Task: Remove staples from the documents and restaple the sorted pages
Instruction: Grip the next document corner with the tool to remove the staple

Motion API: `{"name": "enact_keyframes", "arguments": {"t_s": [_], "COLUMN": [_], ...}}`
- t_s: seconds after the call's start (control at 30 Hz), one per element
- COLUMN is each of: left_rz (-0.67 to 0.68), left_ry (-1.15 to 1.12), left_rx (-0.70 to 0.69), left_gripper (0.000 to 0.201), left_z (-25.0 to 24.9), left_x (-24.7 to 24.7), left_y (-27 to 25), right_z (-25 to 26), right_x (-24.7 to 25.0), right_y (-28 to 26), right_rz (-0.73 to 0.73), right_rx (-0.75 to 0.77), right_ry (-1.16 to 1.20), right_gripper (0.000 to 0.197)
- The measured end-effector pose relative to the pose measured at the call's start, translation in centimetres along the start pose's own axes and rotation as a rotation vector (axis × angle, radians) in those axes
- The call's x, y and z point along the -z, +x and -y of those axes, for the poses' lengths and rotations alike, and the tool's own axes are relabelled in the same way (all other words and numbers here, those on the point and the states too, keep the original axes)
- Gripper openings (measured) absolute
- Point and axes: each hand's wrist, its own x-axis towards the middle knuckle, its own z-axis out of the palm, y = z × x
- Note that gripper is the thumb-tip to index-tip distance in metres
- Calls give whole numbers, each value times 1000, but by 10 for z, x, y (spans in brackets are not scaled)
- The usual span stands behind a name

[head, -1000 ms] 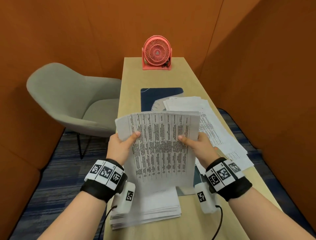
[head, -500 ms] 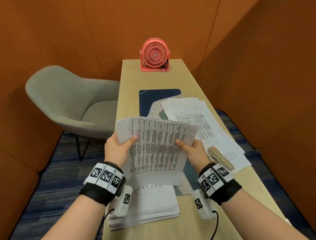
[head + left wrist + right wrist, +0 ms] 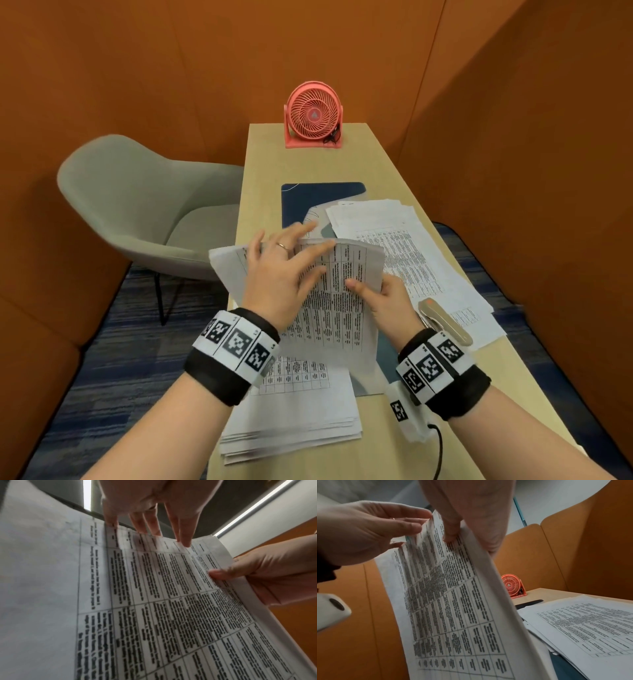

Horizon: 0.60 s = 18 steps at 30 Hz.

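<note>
while the right hand (image 3: 387, 301) pinches the lifted sheaf (image 3: 329, 301) over the desk (image 3: 359, 161) and the left hand (image 3: 281, 270) fans its top edge with loose straight fingers, loose piles lie about, the stapler (image 3: 445, 320) sits idle, so restapling looks still ahead.

Table text on held sheets (image 3: 337, 308) unreadable, smeared in all views. Left hand (image 3: 277, 274) motion-blurred at fingertips, covers sheets' top-left. Stapler (image 3: 445, 320) partly behind right wrist. Near stack (image 3: 301, 421) half under sheets. No staple discernible. Right hand (image 3: 471, 507) cropped at frame top.
</note>
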Motion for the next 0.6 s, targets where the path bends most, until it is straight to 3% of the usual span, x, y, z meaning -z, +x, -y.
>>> {"name": "enact_keyframes", "arguments": {"t_s": [0.33,0.6], "left_rz": [28,91], "left_ry": [-155,-176], "left_rx": [51,206], "left_gripper": [30,5], "left_z": [-1,-3], "left_x": [-6,-1], "left_y": [6,12], "right_z": [-9,-13], "right_x": [2,-1], "right_y": [1,3], "right_rz": [24,60], "right_rx": [30,54], "right_ry": [-39,-48], "right_gripper": [11,14]}}
